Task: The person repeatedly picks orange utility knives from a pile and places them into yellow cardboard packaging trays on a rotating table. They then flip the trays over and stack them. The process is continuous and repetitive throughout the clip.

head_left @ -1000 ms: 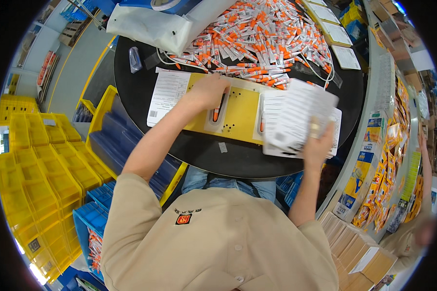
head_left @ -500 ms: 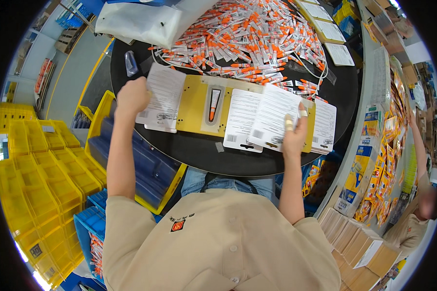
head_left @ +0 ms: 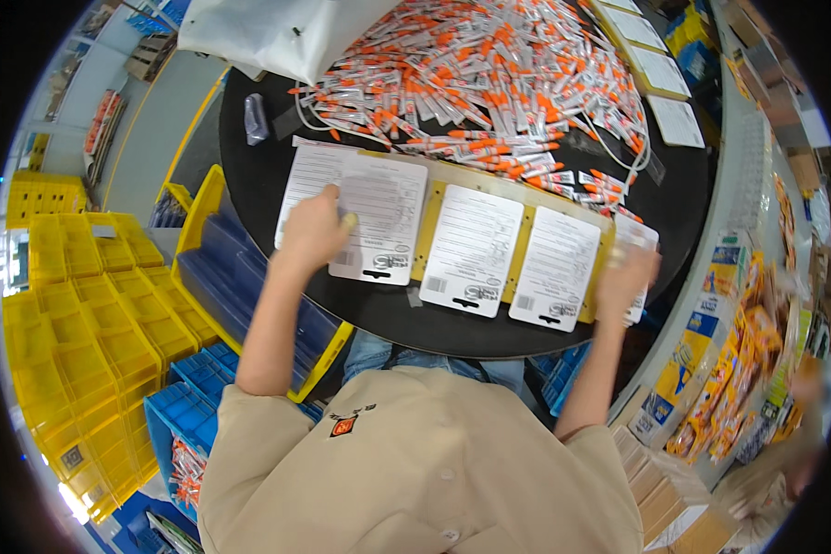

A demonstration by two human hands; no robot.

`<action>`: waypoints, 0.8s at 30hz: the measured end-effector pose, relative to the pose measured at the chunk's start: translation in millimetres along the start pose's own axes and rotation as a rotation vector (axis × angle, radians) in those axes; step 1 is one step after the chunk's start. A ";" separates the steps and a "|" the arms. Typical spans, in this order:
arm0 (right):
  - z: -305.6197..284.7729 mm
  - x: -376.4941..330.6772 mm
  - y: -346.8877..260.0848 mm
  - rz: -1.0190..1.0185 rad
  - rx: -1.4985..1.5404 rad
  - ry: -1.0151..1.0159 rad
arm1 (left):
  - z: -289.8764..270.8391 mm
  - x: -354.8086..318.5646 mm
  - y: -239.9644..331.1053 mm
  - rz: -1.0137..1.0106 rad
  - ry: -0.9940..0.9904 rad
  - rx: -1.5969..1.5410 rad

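My left hand [head_left: 316, 226] is closed at the left edge of a white printed card [head_left: 388, 217], beside a stack of similar cards [head_left: 295, 189]. That card lies over the left part of a yellow fixture board [head_left: 431, 224]. Two more white cards, a middle one [head_left: 471, 249] and a right one [head_left: 556, 268], lie side by side on the board, each with a dark hanging slot at its near end. My right hand [head_left: 626, 277], smeared by motion, is over the white cards [head_left: 639, 235] at the board's right end. Its fingers do not show clearly.
A big heap of orange-capped tubes [head_left: 489, 83] covers the far side of the round black table [head_left: 379, 309], edged partly by a white cord. A clear plastic blister [head_left: 256, 118] lies far left. Yellow bins [head_left: 92, 342] and a blue crate [head_left: 208, 374] stand left; a person works at right.
A card now covers the blister-held tube that showed on the left part of the board. My left hand moved right onto the card. My right hand left its card and moved right.
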State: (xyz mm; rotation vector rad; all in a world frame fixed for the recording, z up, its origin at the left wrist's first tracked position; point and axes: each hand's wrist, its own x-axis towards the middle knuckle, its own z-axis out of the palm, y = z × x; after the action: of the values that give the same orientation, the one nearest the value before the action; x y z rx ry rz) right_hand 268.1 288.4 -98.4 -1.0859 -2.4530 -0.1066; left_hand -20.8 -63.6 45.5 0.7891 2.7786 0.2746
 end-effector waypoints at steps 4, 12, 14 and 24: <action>44.7 45.0 132.9 0.860 0.152 -0.167 | 49.0 -11.7 -0.9 0.188 -0.103 0.017; 100.8 8.6 201.1 1.050 0.131 -0.172 | 33.2 -2.7 8.5 0.476 -0.213 0.125; 90.1 -14.9 182.3 1.058 0.184 -0.143 | 34.4 5.2 4.5 0.426 -0.227 0.116; -16.4 -231.9 -79.6 0.965 0.933 -0.471 | 11.9 39.5 12.7 0.138 -0.179 -0.021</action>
State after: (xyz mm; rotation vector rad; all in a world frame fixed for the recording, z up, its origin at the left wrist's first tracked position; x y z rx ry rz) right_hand 353.1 71.1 -175.5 -1.7213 -1.6102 1.5301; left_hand -43.9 -30.5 30.3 0.9530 2.5553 0.2447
